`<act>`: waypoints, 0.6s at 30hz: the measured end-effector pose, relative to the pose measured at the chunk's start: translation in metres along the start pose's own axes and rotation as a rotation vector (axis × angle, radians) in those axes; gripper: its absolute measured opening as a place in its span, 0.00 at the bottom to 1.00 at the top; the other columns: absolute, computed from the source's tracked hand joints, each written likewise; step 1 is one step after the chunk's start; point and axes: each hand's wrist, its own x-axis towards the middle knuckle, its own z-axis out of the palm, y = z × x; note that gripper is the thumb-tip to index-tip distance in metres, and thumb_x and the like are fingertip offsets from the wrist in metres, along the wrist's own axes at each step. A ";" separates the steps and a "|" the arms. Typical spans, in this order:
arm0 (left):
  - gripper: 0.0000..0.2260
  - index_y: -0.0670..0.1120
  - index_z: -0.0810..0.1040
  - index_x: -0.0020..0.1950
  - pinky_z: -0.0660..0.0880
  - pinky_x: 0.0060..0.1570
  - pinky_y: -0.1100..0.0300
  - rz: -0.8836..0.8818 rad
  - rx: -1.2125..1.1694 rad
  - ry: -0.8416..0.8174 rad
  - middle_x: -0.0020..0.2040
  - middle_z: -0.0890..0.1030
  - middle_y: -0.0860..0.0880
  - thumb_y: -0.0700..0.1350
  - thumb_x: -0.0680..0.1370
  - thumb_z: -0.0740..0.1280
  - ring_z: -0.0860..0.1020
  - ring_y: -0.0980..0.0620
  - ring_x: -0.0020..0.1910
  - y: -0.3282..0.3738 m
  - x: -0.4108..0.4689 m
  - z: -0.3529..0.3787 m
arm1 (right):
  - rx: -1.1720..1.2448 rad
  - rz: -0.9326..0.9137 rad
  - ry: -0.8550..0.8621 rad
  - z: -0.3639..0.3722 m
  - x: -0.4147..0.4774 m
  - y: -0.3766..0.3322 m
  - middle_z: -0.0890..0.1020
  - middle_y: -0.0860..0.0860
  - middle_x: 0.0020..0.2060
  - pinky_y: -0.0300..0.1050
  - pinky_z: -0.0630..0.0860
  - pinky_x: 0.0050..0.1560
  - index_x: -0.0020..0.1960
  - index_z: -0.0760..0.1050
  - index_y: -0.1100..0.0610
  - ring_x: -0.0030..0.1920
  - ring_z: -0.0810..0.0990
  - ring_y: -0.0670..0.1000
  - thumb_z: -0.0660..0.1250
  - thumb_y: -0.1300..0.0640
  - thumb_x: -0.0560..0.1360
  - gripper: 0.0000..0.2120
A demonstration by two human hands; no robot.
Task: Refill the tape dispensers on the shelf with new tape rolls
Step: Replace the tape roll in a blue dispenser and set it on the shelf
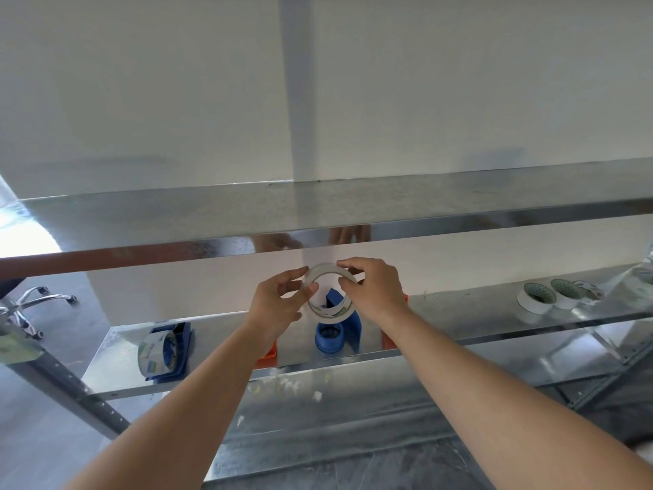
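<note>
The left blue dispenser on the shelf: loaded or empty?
Loaded. The left blue dispenser has a clear tape roll sitting in it.

head-worn view, looking forward and down, close over shelf (459, 334)

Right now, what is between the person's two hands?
A white tape roll, pinched by the left hand and right hand; the head view shows it.

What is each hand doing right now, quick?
Left hand: fingers curled round the left edge of the tape roll.
Right hand: pinches the same roll at its upper right edge.
</note>
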 end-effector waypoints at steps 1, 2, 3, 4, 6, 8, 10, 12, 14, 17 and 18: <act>0.21 0.48 0.82 0.68 0.85 0.55 0.46 -0.015 -0.002 0.004 0.59 0.86 0.50 0.49 0.76 0.78 0.83 0.48 0.59 0.000 -0.002 0.001 | 0.003 0.008 -0.002 0.001 -0.002 0.001 0.85 0.47 0.60 0.46 0.81 0.62 0.65 0.83 0.50 0.56 0.82 0.45 0.73 0.55 0.79 0.14; 0.20 0.46 0.82 0.66 0.85 0.55 0.45 -0.024 -0.007 0.008 0.59 0.85 0.49 0.49 0.76 0.78 0.84 0.46 0.58 0.000 -0.003 0.002 | 0.002 0.014 -0.005 0.001 -0.004 0.002 0.85 0.46 0.59 0.46 0.81 0.61 0.64 0.83 0.50 0.55 0.81 0.44 0.73 0.56 0.79 0.14; 0.19 0.45 0.82 0.64 0.85 0.55 0.45 -0.027 -0.009 0.010 0.59 0.85 0.49 0.48 0.76 0.78 0.84 0.45 0.58 0.001 -0.005 0.002 | 0.000 0.018 -0.008 0.001 -0.005 0.003 0.85 0.46 0.59 0.45 0.81 0.61 0.64 0.83 0.50 0.54 0.81 0.43 0.72 0.56 0.79 0.13; 0.18 0.44 0.83 0.63 0.85 0.55 0.45 -0.024 -0.004 0.007 0.58 0.85 0.49 0.48 0.76 0.78 0.84 0.45 0.57 0.002 -0.006 0.003 | -0.004 0.021 -0.015 0.000 -0.006 0.004 0.85 0.46 0.58 0.43 0.81 0.59 0.63 0.83 0.51 0.54 0.81 0.43 0.72 0.57 0.79 0.13; 0.17 0.44 0.83 0.62 0.86 0.54 0.46 -0.008 0.036 0.003 0.56 0.85 0.50 0.48 0.76 0.79 0.85 0.45 0.55 0.004 -0.009 0.004 | -0.009 0.039 -0.041 -0.002 -0.009 0.004 0.85 0.45 0.57 0.36 0.78 0.52 0.62 0.83 0.50 0.53 0.80 0.44 0.73 0.58 0.78 0.13; 0.17 0.45 0.84 0.62 0.86 0.54 0.47 0.014 0.103 0.009 0.57 0.85 0.51 0.48 0.75 0.79 0.84 0.46 0.54 0.005 -0.011 0.006 | -0.012 0.067 -0.071 -0.005 -0.011 0.004 0.84 0.46 0.57 0.34 0.75 0.49 0.61 0.83 0.50 0.54 0.81 0.46 0.74 0.58 0.77 0.13; 0.18 0.46 0.84 0.63 0.85 0.55 0.46 0.037 0.185 0.019 0.58 0.85 0.51 0.49 0.75 0.79 0.84 0.46 0.54 0.004 -0.013 0.007 | -0.002 0.081 -0.098 -0.007 -0.013 0.003 0.83 0.46 0.58 0.39 0.77 0.53 0.63 0.82 0.50 0.56 0.82 0.48 0.75 0.56 0.76 0.15; 0.17 0.48 0.84 0.63 0.84 0.58 0.45 0.042 0.224 0.022 0.59 0.85 0.52 0.49 0.75 0.79 0.84 0.45 0.55 0.003 -0.015 0.008 | 0.007 0.059 -0.123 -0.009 -0.016 0.000 0.81 0.44 0.57 0.43 0.79 0.56 0.64 0.81 0.48 0.55 0.81 0.47 0.75 0.56 0.76 0.17; 0.17 0.48 0.84 0.62 0.84 0.58 0.44 0.037 0.218 0.020 0.58 0.85 0.52 0.48 0.75 0.79 0.84 0.45 0.55 0.005 -0.017 0.009 | 0.006 0.023 -0.130 -0.010 -0.018 -0.002 0.79 0.41 0.56 0.44 0.80 0.57 0.62 0.81 0.46 0.54 0.80 0.45 0.74 0.56 0.76 0.15; 0.17 0.47 0.85 0.61 0.85 0.55 0.46 0.042 0.209 0.028 0.57 0.85 0.52 0.48 0.74 0.80 0.84 0.46 0.53 0.008 -0.020 0.011 | 0.010 -0.015 -0.116 -0.012 -0.020 -0.001 0.82 0.43 0.57 0.45 0.80 0.59 0.61 0.82 0.46 0.55 0.78 0.44 0.74 0.57 0.76 0.15; 0.17 0.47 0.85 0.61 0.85 0.54 0.47 0.041 0.204 0.030 0.57 0.85 0.52 0.47 0.74 0.80 0.84 0.46 0.52 0.010 -0.021 0.011 | 0.006 -0.032 -0.114 -0.012 -0.020 0.000 0.82 0.44 0.57 0.46 0.79 0.60 0.62 0.82 0.45 0.56 0.79 0.45 0.74 0.57 0.77 0.15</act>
